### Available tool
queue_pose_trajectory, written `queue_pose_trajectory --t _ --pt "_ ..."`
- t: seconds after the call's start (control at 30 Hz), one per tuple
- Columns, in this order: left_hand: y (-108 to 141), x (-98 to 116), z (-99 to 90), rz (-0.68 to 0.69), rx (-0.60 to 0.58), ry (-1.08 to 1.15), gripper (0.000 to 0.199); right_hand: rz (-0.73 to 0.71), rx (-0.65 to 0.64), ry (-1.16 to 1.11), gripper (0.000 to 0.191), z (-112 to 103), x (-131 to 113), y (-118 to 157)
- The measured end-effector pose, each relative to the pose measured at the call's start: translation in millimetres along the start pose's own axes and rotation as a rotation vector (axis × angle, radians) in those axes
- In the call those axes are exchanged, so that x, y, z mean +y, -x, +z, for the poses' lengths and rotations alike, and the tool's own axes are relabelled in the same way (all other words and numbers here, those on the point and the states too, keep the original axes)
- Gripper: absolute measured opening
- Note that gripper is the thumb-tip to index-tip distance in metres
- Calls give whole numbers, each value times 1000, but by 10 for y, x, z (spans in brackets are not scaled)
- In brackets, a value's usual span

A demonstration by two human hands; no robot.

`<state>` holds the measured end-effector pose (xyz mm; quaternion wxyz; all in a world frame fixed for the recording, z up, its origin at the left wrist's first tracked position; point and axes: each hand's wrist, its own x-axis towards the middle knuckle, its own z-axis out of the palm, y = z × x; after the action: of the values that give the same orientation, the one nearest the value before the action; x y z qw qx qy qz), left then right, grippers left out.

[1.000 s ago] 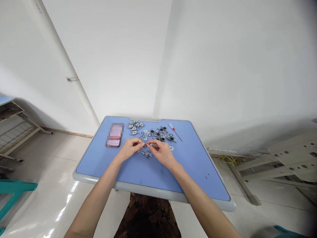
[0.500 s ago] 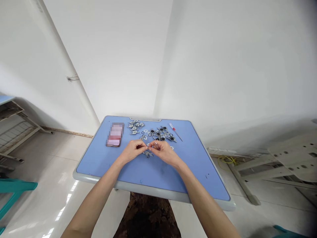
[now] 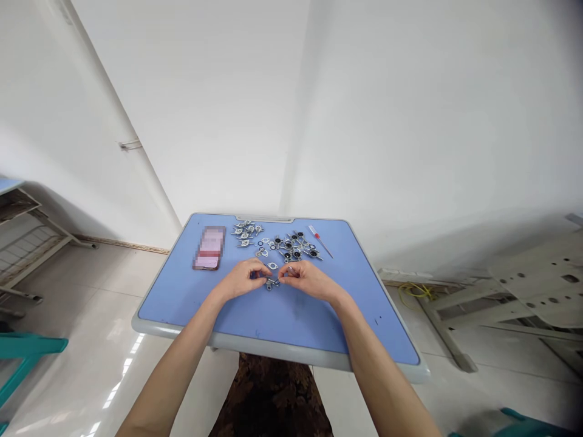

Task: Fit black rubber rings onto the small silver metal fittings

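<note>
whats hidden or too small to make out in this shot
Head view, from above:
What the fingertips pinch: the left hand and right hand cover it, so it cannot be identified.
The metal fitting: partly hidden under those fingers, so its shape and whether they touch it are unclear.
The phone: its screen is pixelated.
The pile of small metal parts: too small and overlapping to identify or count.

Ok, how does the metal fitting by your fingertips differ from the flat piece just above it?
The metal fitting is chunky and stubby, while the flat oval plate is thin with a central hole. The fitting sits at the fingertips of the left hand and right hand; the plate lies apart from them on the blue tabletop. Both are small and silvery.
</note>
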<state>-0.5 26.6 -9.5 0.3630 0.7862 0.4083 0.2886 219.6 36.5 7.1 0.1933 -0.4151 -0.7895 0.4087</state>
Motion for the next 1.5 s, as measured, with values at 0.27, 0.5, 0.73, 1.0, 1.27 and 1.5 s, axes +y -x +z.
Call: queue_pose_trajectory --t 0.27,0.5,0.73,1.0,1.27,1.5 --pt "0 -21 15 7 -48 1 20 -11 30 46 17 46 -40 -35" --pt "6 14 -1 -7 -50 -46 20 -7 84 29 21 193 -62 -112" --pt "32 -15 -28 -12 -56 -32 33 5 229 73 27 124 -57 -70" --pt "39 34 21 13 -86 -56 20 70 150 196 21 104 -48 -7" --pt "34 29 58 17 -52 -121 11 84 7 267 22 92 -107 26" --pt "34 56 58 16 -55 -115 9 101 3 267 19 94 -128 42"
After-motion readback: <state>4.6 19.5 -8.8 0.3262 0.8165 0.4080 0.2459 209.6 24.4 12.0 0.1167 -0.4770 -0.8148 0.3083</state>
